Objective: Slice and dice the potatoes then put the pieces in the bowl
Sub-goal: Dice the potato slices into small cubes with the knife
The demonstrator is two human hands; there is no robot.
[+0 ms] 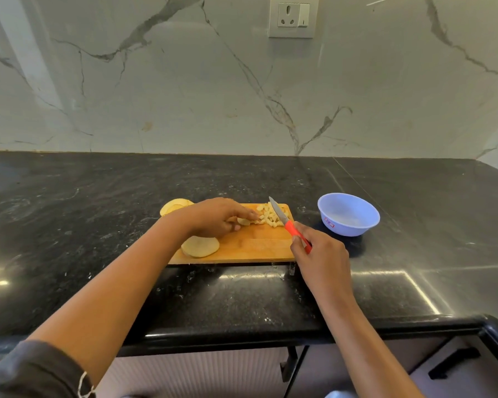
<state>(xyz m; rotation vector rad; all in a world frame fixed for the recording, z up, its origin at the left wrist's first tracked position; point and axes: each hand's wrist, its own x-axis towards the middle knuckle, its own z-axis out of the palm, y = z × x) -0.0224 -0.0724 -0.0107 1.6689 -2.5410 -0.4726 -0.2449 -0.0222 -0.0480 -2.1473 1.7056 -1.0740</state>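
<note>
A wooden cutting board [250, 248] lies on the black counter. Diced potato pieces [269, 216] are heaped at its far right. My left hand [213, 218] lies over the board and pinches a potato slice [244, 221] beside the heap. My right hand [318, 251] grips the red handle of a knife [282, 216], whose blade slants over the dice. A round potato slice [200, 246] rests at the board's near left. More slices [175, 205] are stacked at the far left corner. A pale blue bowl [348, 214] stands to the right of the board; I see no potato in it.
The black stone counter [98, 225] stretches wide on both sides, its rounded front edge [242, 334] close to me. A marble wall with a socket [293, 17] rises behind. Cabinet fronts with a dark handle [454, 361] show below.
</note>
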